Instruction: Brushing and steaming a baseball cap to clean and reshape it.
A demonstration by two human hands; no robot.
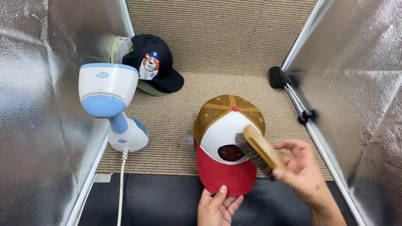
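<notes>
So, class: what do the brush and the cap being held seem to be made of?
Brush: light wooden back with visible grain, dark bristles, possibly natural hair. Cap: tan open mesh at the rear, smooth white fabric front, matte red cloth brim.

Surface: tan ribbed carpet mat (pixel 217 42), its near edge giving way to a black floor strip (pixel 159 201). Lying on the mat: a trucker cap (pixel 222 129) with tan mesh back, white front and red brim, the brim overhanging the black strip; a stack of caps (pixel 153 62) at far left, black one uppermost; a white-and-blue garment steamer (pixel 113 104) standing upright, its white cord (pixel 121 188) trailing across the strip.
</notes>
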